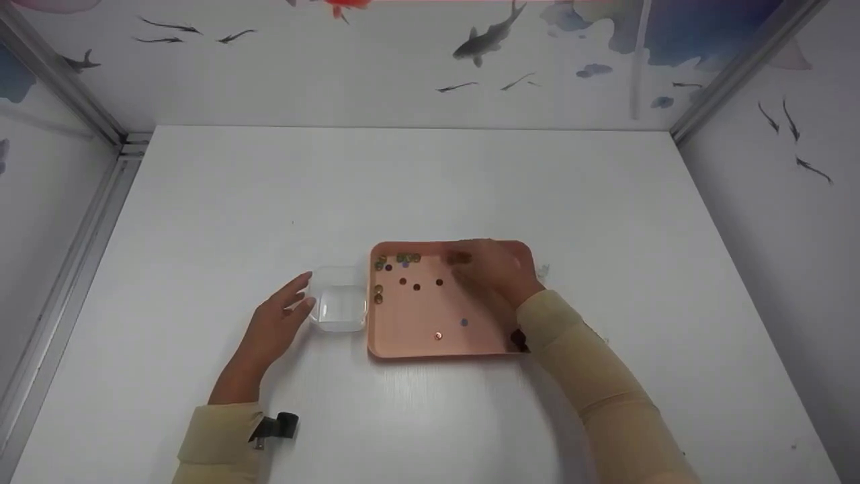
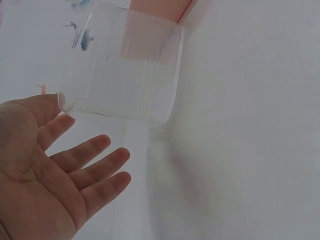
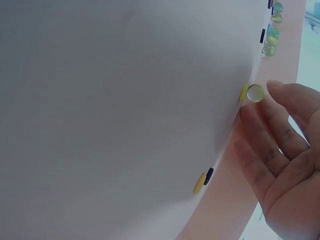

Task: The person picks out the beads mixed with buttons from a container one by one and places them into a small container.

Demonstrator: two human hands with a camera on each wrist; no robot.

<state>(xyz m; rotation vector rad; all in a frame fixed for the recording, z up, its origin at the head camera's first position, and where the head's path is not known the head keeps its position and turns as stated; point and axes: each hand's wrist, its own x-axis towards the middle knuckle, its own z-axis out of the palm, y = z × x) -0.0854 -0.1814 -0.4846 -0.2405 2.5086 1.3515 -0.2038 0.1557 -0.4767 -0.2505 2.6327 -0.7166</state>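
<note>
- The fingers of my right hand (image 3: pixel 287 165) are spread and slightly bent over the far part of the tray; my thumb tip stands just off a glass marble (image 3: pixel 255 93), so I have no grip on it, and I cannot tell whether another fingertip touches it.
- That marble is round, clear and faintly yellow-green, near the tray's far wall, just beside a thin yellow piece (image 3: pixel 243 93).
- More greenish marbles (image 1: pixel 408 258) catch the light in the tray's far left corner, some touching each other.
- Small dark discs (image 1: pixel 416 287) lie loose near them; a blue piece (image 1: pixel 464 323) and a shiny coppery one (image 1: pixel 438 335) sit closer to me.
- The tray (image 1: pixel 416 316) is shallow, salmon pink and round-cornered, flat on the white worktop (image 1: pixel 430 181).
- My left hand (image 1: pixel 272 326) is loosely fanned, its thumb tip against the transparent, faintly ribbed box (image 1: pixel 341 306) left of the tray, without clasping it.
</note>
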